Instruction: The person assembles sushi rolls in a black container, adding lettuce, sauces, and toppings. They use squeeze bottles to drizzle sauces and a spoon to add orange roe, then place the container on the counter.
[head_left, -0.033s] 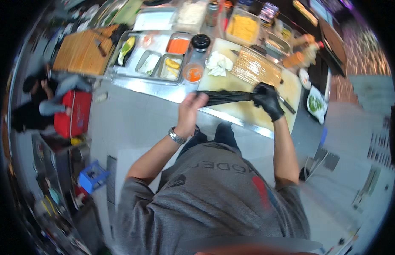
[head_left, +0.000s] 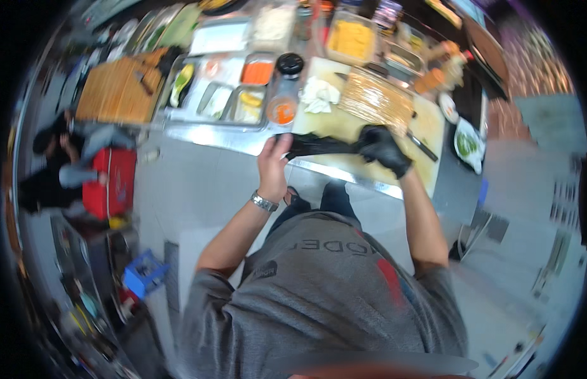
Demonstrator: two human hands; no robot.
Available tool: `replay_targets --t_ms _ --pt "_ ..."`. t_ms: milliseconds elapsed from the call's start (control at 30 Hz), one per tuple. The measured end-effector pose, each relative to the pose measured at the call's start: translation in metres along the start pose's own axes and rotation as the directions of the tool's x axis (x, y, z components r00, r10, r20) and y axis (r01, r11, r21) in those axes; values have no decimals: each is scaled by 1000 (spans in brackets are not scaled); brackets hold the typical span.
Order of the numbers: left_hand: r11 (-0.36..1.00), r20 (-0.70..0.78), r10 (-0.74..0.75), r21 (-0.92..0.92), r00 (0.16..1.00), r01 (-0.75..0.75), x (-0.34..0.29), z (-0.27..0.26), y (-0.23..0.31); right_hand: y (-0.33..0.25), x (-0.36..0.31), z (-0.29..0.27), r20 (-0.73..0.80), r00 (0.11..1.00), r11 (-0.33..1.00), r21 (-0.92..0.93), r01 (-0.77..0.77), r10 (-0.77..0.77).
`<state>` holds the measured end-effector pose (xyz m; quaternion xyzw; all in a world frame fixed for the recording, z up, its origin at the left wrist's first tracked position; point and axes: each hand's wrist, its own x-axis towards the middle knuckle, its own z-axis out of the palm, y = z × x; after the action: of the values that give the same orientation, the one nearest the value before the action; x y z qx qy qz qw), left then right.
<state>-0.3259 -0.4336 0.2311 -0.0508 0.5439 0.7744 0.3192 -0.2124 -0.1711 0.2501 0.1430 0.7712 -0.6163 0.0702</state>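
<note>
A black disposable glove [head_left: 320, 145] is stretched out in the air above the near edge of the cutting board [head_left: 341, 167]. Its left end is between the fingertips and thumb of my bare left hand [head_left: 272, 169]; whether any finger is inside it I cannot tell. My right hand [head_left: 383, 151], which wears a black glove, is closed on the other end. Just right of that hand lies a dark-handled knife [head_left: 423, 147] on the board. Beyond it are a plastic-wrapped block [head_left: 377, 100] and a crumpled white cloth or paper [head_left: 319, 95].
At the left, a metal tray [head_left: 169, 114] holds several food containers. Behind the board is a tub of yellow food [head_left: 351, 39]; sauce bottles [head_left: 429, 81] stand to its right. A wooden board [head_left: 110, 95] lies further left. Another person sits near a red box [head_left: 109, 183].
The stretched glove has shortened and bunched. My right hand has come a little to the left and down, while my left hand has shifted slightly left.
</note>
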Motion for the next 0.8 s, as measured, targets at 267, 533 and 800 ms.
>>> replay_targets --t_ms 267,533,800 --pt "981 330 196 -63 924 -185 28 7 18 29 28 86 449 891 996 85 30 -65" --pt "516 584 399 494 707 -699 5 54 -40 26 83 86 -311 780 350 928 127 543" --pt "116 768 458 447 447 -887 25 64 -31 73 79 92 -322 810 526 850 18 491"
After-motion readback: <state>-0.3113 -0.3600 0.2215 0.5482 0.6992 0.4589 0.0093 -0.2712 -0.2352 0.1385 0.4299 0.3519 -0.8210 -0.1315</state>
